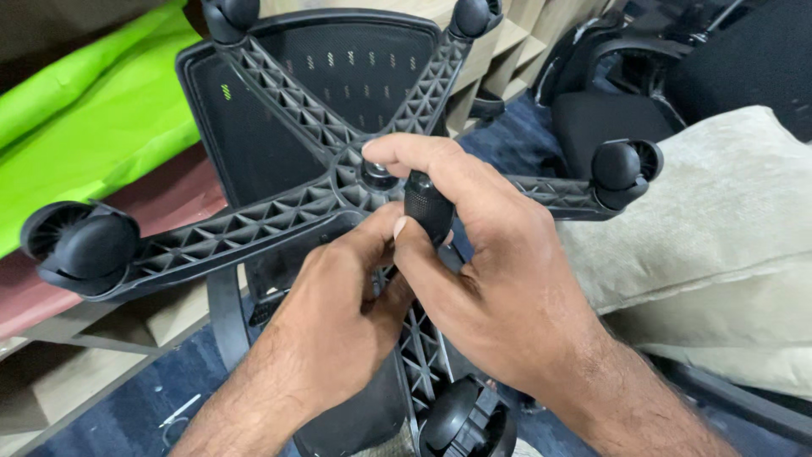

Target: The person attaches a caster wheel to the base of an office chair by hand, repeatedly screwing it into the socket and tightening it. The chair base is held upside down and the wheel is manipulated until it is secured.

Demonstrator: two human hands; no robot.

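Note:
An upturned black chair base (254, 228) with ribbed star arms and castors fills the view. My right hand (491, 271) is closed around a short black ribbed tool handle (427, 207) that stands at the hub (376, 176) in the middle of the star. Its forefinger reaches over the hub. My left hand (338, 313) lies just under the hub, its thumb pressed against the handle and its fingers curled around the near arm. Whatever sits between the tool's tip and the hub is hidden by my fingers.
Castors sit at the arm ends: left (80, 245), right (626, 169), near bottom (465, 419). A black mesh chair back (254, 135) lies behind the base. Bright green sheet (93, 110) at left, beige cushion (710, 228) at right, another black chair (626, 101) behind.

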